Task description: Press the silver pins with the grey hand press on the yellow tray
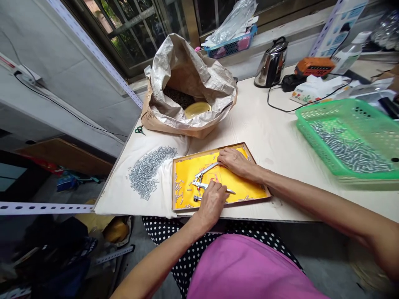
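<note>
Pink shirt foremost | silver hinged tool: pivot left of hands, arms fanning rightward | left hand, nearer pivot, grips it | right hand: hold unclear

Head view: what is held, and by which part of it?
The silver tool: the left hand appears to hold its lower lever, partway along. The right hand is at the end of the upper lever; its grip cannot be told.

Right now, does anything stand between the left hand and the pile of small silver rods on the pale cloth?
Yes: between the left hand and the pile stand part of the silver metal tool and the yellow-floored tray's brown left wall.
</note>
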A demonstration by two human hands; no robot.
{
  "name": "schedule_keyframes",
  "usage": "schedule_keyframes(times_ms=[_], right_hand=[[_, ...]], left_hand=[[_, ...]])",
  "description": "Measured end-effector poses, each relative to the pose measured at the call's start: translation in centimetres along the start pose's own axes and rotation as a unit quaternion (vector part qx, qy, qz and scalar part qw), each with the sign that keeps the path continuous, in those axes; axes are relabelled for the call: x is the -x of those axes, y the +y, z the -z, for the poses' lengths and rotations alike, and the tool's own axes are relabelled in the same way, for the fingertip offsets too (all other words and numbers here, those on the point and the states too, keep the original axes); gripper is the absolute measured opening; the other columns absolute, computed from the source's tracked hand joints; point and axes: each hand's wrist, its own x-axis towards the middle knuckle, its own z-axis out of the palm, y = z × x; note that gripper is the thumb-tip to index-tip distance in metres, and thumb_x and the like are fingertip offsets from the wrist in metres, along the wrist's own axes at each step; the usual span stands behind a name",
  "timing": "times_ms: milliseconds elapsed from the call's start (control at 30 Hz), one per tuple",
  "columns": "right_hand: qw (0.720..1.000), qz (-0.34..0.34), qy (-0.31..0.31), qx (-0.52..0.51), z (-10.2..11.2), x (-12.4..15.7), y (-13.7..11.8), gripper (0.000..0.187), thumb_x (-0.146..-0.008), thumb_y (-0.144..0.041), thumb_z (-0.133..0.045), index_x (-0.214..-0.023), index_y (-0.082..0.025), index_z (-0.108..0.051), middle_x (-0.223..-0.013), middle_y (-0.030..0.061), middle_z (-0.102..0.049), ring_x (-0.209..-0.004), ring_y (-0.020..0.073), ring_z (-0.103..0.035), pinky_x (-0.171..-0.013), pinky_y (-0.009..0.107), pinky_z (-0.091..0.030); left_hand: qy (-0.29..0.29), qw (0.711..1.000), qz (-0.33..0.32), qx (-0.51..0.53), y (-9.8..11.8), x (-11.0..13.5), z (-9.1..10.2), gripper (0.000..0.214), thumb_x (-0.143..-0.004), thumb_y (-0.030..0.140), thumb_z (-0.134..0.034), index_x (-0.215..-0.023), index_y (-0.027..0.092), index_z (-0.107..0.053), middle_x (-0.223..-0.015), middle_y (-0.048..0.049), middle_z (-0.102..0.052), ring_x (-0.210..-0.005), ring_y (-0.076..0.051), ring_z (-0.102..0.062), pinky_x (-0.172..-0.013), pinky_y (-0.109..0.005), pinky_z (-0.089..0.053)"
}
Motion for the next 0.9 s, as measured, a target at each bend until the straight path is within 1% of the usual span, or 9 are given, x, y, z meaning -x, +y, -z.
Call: schedule_keyframes(times_ms=[100, 167, 267, 367, 500, 633, 700, 800, 900], right_hand=[[1.000, 0.009, 0.027, 0.001, -0.5, -0.2, 0.1, 0.023, -0.100, -0.023, -0.046, -0.093, -0.016, -0.066, -0.094, 0.0106, -0.065, -0.090, 0.0234, -0.048, -0.077, 0.034, -0.032], [0.999, 0.024, 0.036, -0.024, -0.5, 0.1, 0.2, 0.024, -0.101, -0.022, -0.043, -0.092, -0.017, -0.064, -0.093, 0.0096, -0.065, -0.089, 0.0232, -0.049, -0.079, 0.034, -0.033], [0.990, 0.047, 0.059, -0.118, -0.1, 1.1, 0.8, 0.026, -0.104, -0.029, -0.037, -0.094, -0.018, -0.059, -0.095, 0.0085, -0.063, -0.087, 0.0220, -0.051, -0.082, 0.035, -0.036], [0.974, 0.041, 0.081, -0.210, 0.4, 2.2, 1.6, 0.028, -0.104, -0.037, -0.034, -0.094, -0.020, -0.053, -0.093, 0.0087, -0.061, -0.082, 0.0212, -0.052, -0.077, 0.034, -0.040], [0.957, -0.017, 0.135, -0.255, 1.1, 3.2, 2.9, 0.024, -0.101, -0.039, -0.035, -0.090, -0.023, -0.049, -0.090, 0.0081, -0.060, -0.081, 0.0215, -0.054, -0.075, 0.035, -0.043], [0.938, -0.092, 0.196, -0.272, 2.1, 4.1, 3.8, 0.022, -0.099, -0.042, -0.039, -0.089, -0.025, -0.047, -0.086, 0.0053, -0.058, -0.077, 0.0206, -0.055, -0.072, 0.035, -0.044], [0.933, -0.105, 0.208, -0.276, 2.5, 4.7, 4.1, 0.023, -0.098, -0.044, -0.040, -0.087, -0.025, -0.047, -0.083, 0.0040, -0.057, -0.074, 0.0203, -0.055, -0.070, 0.034, -0.045], [0.933, -0.105, 0.205, -0.276, 2.4, 5.4, 4.4, 0.027, -0.098, -0.048, -0.040, -0.087, -0.026, -0.048, -0.082, 0.0040, -0.057, -0.072, 0.0207, -0.055, -0.068, 0.035, -0.045], [0.938, -0.081, 0.187, -0.279, 1.5, 5.4, 4.1, 0.030, -0.099, -0.050, -0.039, -0.086, -0.026, -0.050, -0.082, 0.0049, -0.059, -0.073, 0.0212, -0.056, -0.069, 0.035, -0.046]], left_hand=[[0.034, 0.998, -0.010, 0.042, 0.0, 0.2, 0.1, 0.013, -0.097, 0.022, -0.058, -0.097, 0.016, -0.070, -0.095, -0.0081, -0.071, -0.098, -0.024, -0.062, -0.088, -0.037, -0.055], [0.087, 0.993, -0.015, 0.078, -0.6, 0.5, 0.6, 0.016, -0.098, 0.023, -0.057, -0.102, 0.017, -0.071, -0.101, -0.0087, -0.071, -0.100, -0.023, -0.063, -0.090, -0.036, -0.055], [0.198, 0.974, 0.032, 0.101, -3.2, 1.4, 2.5, 0.019, -0.098, 0.024, -0.056, -0.108, 0.018, -0.072, -0.112, -0.0099, -0.069, -0.105, -0.022, -0.064, -0.094, -0.036, -0.054], [0.246, 0.959, 0.114, 0.081, -6.9, 2.3, 4.8, 0.019, -0.098, 0.023, -0.055, -0.103, 0.018, -0.073, -0.101, -0.0087, -0.071, -0.097, -0.022, -0.065, -0.089, -0.036, -0.054], [0.208, 0.966, 0.154, 0.025, -9.7, 3.2, 5.4, 0.019, -0.097, 0.023, -0.057, -0.102, 0.016, -0.073, -0.101, -0.0095, -0.073, -0.098, -0.025, -0.063, -0.089, -0.041, -0.054], [0.120, 0.990, 0.074, -0.031, -8.2, 3.4, 3.2, 0.035, -0.088, 0.036, -0.071, -0.117, 0.016, -0.069, -0.123, -0.0129, -0.067, -0.116, -0.030, -0.056, -0.101, -0.047, -0.049], [0.089, 0.992, 0.049, -0.075, -7.4, 3.8, 2.6, 0.030, -0.089, 0.031, -0.069, -0.116, 0.019, -0.068, -0.119, -0.0114, -0.068, -0.115, -0.030, -0.056, -0.102, -0.049, -0.048], [0.107, 0.980, 0.090, -0.141, -8.2, 4.7, 3.4, 0.020, -0.093, 0.015, -0.057, -0.105, 0.021, -0.071, -0.109, -0.0098, -0.068, -0.104, -0.026, -0.057, -0.096, -0.044, -0.050], [0.165, 0.952, 0.183, -0.179, -11.3, 5.6, 5.8, 0.024, -0.095, 0.015, -0.052, -0.107, 0.021, -0.072, -0.111, -0.0101, -0.066, -0.103, -0.026, -0.056, -0.089, -0.039, -0.051]])
